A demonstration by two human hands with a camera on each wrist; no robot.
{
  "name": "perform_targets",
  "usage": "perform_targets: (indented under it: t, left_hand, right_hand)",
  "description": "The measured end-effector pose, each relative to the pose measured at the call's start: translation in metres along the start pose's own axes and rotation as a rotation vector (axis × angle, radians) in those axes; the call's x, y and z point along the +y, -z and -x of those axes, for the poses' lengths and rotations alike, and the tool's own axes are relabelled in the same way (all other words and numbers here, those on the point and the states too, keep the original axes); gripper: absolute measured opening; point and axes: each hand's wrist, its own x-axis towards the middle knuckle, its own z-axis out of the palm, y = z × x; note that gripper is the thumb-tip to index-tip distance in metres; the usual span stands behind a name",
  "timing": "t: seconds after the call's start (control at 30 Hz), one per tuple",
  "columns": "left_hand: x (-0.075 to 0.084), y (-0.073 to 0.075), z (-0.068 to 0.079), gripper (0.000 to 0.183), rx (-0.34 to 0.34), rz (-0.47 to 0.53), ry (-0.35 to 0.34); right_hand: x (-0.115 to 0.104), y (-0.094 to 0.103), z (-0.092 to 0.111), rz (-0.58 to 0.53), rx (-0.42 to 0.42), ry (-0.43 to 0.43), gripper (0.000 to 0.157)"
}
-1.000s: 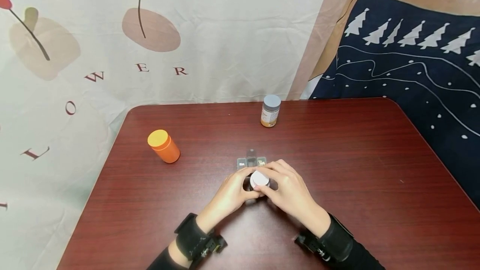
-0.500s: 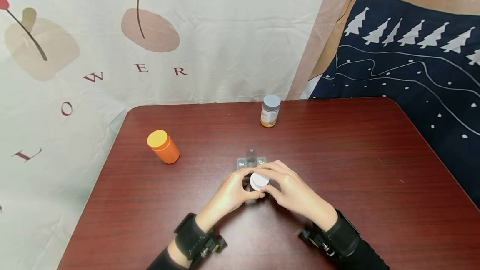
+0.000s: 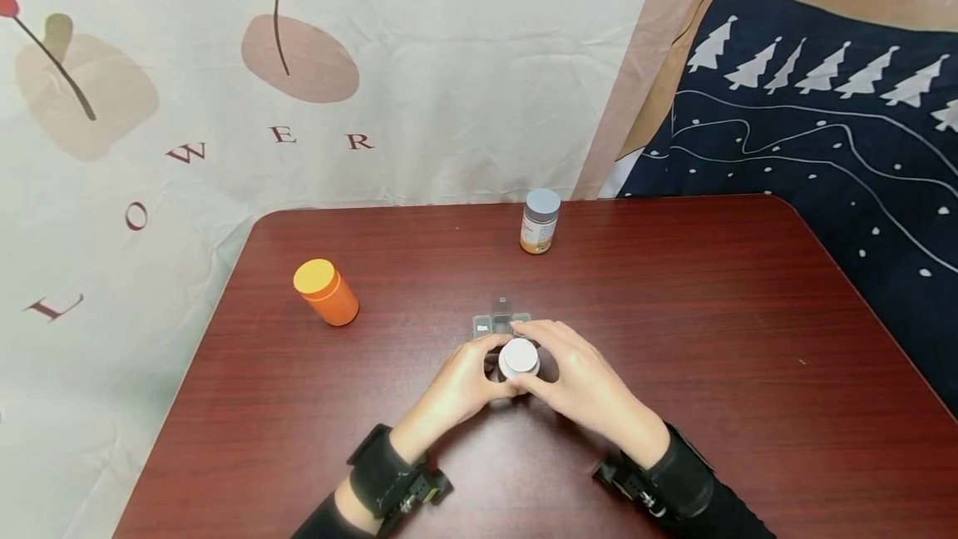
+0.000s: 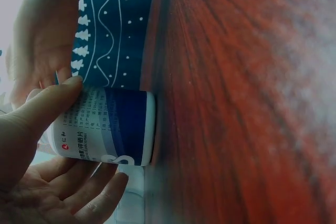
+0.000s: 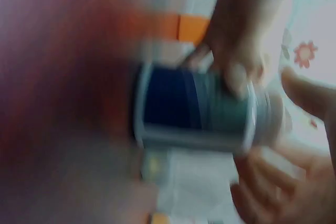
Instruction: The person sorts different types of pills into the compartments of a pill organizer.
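A white pill bottle [image 4: 105,124] with a blue-and-white label stands upright on the table, its white cap [image 3: 520,355] on top. My left hand [image 3: 461,377] grips the bottle's body, thumb and fingers on opposite sides. Around the cap my right hand [image 3: 587,374] holds its thumb and fingers spread; in the blurred right wrist view its thumb [image 5: 307,94] is clear of the cap. Just behind the bottle lies a clear pill organizer [image 3: 482,325] with one lid raised, partly hidden by the hands.
An orange bottle [image 3: 329,298] with a yellow cap stands at the left of the brown table [image 3: 711,339]. Near the back edge is a grey-capped bottle [image 3: 539,227] with a white label. Printed cloths [image 3: 464,65] hang behind the table.
My right hand's fingers lay over the cap and have spread apart, so more of the cap shows. The left hand keeps its hold on the bottle in the same place.
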Motion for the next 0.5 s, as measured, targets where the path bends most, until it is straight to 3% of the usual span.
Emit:
perform_targets:
  t: [0.23,0.5]
  left_hand:
    - [0.000,0.000,-0.001,0.060,-0.001,-0.023,-0.003]
    - [-0.001,0.000,-0.001,0.059,0.002,-0.012,0.000]
  right_hand:
    - [-0.011,-0.016,-0.001,-0.037,0.121,-0.142,0.065]
    - [-0.011,-0.016,-0.002,-0.031,0.149,-0.147,0.048]
